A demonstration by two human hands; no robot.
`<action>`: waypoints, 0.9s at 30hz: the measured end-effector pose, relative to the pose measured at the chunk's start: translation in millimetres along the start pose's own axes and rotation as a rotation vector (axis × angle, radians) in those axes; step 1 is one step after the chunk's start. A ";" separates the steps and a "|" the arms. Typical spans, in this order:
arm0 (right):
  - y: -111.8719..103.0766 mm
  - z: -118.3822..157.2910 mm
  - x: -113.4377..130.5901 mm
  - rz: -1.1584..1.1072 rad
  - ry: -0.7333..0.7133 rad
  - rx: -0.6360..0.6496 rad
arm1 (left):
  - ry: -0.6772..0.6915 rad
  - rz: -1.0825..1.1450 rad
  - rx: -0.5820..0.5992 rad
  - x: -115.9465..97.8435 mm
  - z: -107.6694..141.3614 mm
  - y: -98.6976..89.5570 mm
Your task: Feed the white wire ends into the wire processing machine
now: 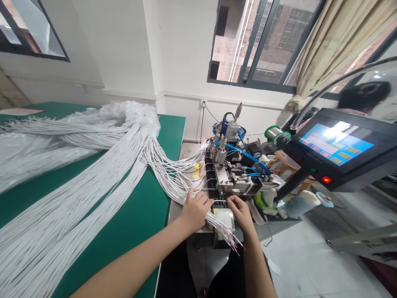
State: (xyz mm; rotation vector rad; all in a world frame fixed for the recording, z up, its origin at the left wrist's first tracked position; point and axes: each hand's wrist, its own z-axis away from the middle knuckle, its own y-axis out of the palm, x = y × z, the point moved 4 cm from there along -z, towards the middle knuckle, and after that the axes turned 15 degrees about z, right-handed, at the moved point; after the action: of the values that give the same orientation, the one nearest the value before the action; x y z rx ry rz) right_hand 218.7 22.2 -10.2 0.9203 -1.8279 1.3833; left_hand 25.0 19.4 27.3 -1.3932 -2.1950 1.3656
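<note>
A thin white cable [220, 201] spans the gap between my hands at the front of a metal machine [221, 155]. Its left part is pinched by my left hand [195, 210], whose fingers are closed. At the cable's other end, the thumb and forefinger of my right hand [239, 210] are pressed together; the very tip is hidden. Beneath my left hand runs a bundle of white cables [218, 227] with reddish ends, hanging over the front edge beside a motor-like cylinder [225, 218]. Other cables lie across the machine's dark row of holders [211, 174].
A green table [136, 215] on the left bears long bundles of white cables [87, 186] and clear plastic wrap [136, 116]. To the right stand a touchscreen panel [338, 142], a wire spool [275, 135] and a bluish roll [299, 205]. Behind the panel, another person's head [364, 97] shows.
</note>
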 end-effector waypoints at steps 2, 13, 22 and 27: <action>0.8 -0.7 1.1 -0.039 0.014 -0.001 | -0.009 0.009 0.010 0.7 0.0 0.5; 16.3 -3.2 -18.7 -0.325 0.257 0.041 | -0.041 0.021 0.025 1.2 -0.2 -0.8; 16.4 8.3 -17.1 -0.370 0.264 0.030 | -0.043 0.033 -0.011 3.2 0.8 -0.3; 6.8 18.6 -16.3 -0.283 0.230 -0.055 | -0.045 0.045 -0.061 2.3 0.7 -1.8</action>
State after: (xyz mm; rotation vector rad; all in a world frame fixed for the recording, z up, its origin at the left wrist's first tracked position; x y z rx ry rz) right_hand 220.1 7.8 -31.4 0.9106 -1.4931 1.2026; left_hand 22.2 20.6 27.7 -1.4558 -2.2649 1.3682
